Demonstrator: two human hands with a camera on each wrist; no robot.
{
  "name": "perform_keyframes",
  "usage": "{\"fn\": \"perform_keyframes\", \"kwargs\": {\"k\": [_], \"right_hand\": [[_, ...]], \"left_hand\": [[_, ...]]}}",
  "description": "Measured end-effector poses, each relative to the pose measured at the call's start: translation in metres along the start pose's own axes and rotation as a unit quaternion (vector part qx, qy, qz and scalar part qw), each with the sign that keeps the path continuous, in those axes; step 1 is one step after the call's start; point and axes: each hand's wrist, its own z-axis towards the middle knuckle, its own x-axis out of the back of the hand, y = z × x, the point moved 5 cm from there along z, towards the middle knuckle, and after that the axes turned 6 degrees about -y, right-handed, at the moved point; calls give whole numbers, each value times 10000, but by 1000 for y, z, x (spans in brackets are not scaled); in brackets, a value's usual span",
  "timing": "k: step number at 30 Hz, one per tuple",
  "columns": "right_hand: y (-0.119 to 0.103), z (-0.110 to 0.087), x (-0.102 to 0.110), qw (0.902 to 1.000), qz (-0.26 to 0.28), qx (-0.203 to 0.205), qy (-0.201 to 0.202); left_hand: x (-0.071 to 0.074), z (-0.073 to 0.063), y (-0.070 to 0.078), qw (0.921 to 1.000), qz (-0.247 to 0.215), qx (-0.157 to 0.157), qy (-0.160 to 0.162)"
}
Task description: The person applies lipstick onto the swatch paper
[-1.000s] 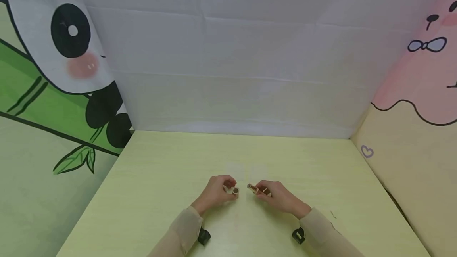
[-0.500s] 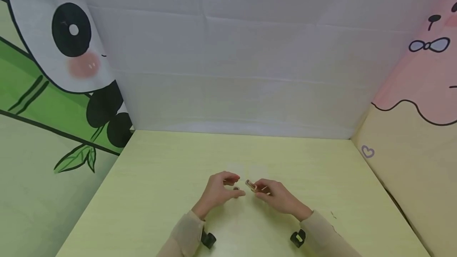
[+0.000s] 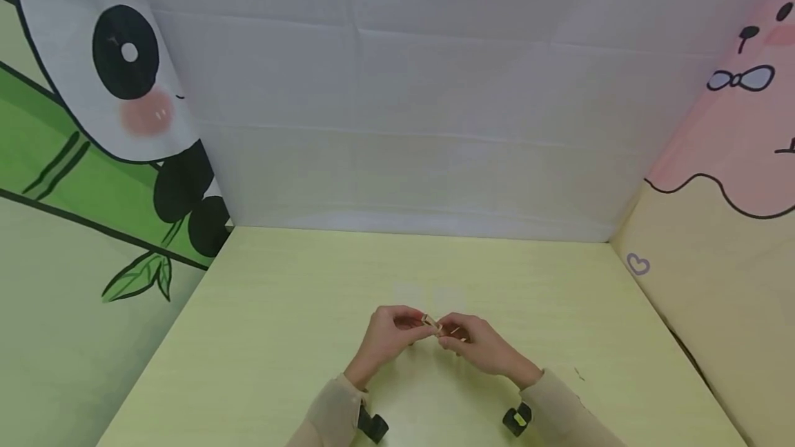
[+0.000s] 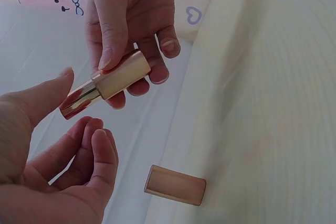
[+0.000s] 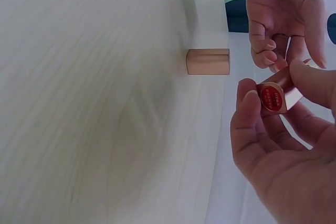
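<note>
My right hand point(image 3: 481, 343) pinches a rose-gold lipstick tube point(image 4: 122, 78) between thumb and fingers. The tube tilts, its shiny narrower gold end towards my left hand; a round red label marks its base in the right wrist view. My left hand point(image 3: 388, 336) has its thumb and relaxed fingers on either side of that narrow end, and a gap shows between them in the left wrist view. Whether they touch the tube is hard to tell. A matching lipstick cap point(image 5: 208, 62) stands on the table below the hands, mostly hidden by my left hand in the head view.
The pale yellow table point(image 3: 298, 274) runs back to a white cloth wall point(image 3: 397, 123). Printed cartoon panels flank it on both sides. Two faint pale square patches point(image 3: 448, 297) lie just beyond the hands. Black wrist cameras point(image 3: 517, 419) hang under both sleeves.
My left hand has let go of the cap, which stays standing on the table. That hand has moved right to the lipstick tube's narrow end. My right hand has barely moved.
</note>
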Motion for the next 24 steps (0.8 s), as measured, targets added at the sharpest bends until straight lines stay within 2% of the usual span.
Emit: {"fn": "perform_keyframes", "kwargs": {"k": [3,6,11,18,24], "right_hand": [[-1,-1,-2,10000,33,32,11],[-2,-2,-4,9999,116,-26,19],[-1,-3,-7,9996,212,-185,50],[-1,-6,-11,9992,282,-174,226],[-3,-8,-15,9953,795,-92,538]], "left_hand": [[0,-5,12,10000,-18,-40,-50],[-1,-8,16,9999,-47,-1,-114],[-1,-10,14,9996,-229,3,-171],[-1,-13,13,9989,-384,-187,-201],[0,-16,10,9964,-723,-382,-208]]}}
